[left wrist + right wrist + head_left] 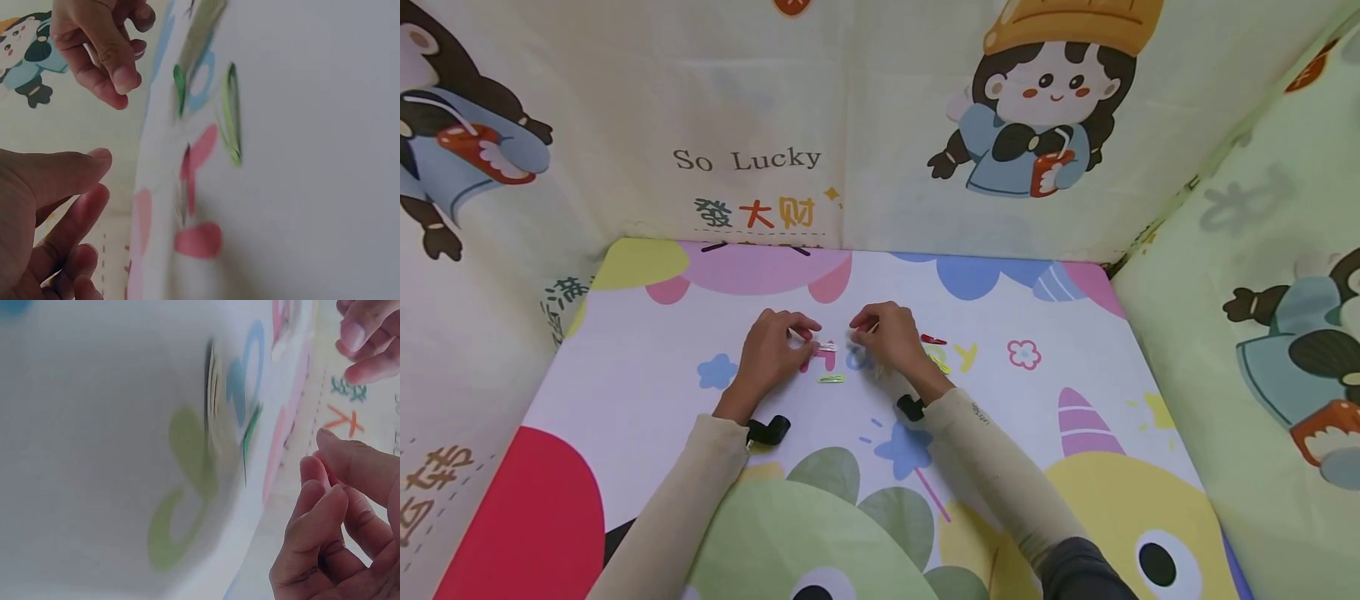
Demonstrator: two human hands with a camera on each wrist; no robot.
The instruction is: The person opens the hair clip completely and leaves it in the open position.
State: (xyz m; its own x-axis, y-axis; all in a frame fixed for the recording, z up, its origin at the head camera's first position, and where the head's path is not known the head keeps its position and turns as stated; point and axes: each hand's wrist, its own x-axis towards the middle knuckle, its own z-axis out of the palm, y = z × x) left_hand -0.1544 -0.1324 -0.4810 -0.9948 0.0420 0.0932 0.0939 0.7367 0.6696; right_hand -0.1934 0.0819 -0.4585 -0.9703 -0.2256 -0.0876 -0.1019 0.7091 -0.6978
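My left hand (772, 346) is over the table with its fingers loosely bent. In the left wrist view a small gap parts its thumb and forefinger, with nothing visible between them. A silvery-white hair clip (827, 347) lies just beside it, and a light green hair clip (831, 379) lies nearer me. My right hand (887, 333) has thumb and fingertips together, pinching a thin red sliver (327, 470) that looks like a hair clip, mostly hidden. Below this hand are a beige clip-like piece (217, 400) and a dark green hair clip (251, 432).
A red hair clip (933, 339) and a yellow-green hair clip (938, 362) lie right of the right hand. The table (647, 400) has a cartoon-printed cover. Printed cloth walls (887, 167) stand at the back and both sides.
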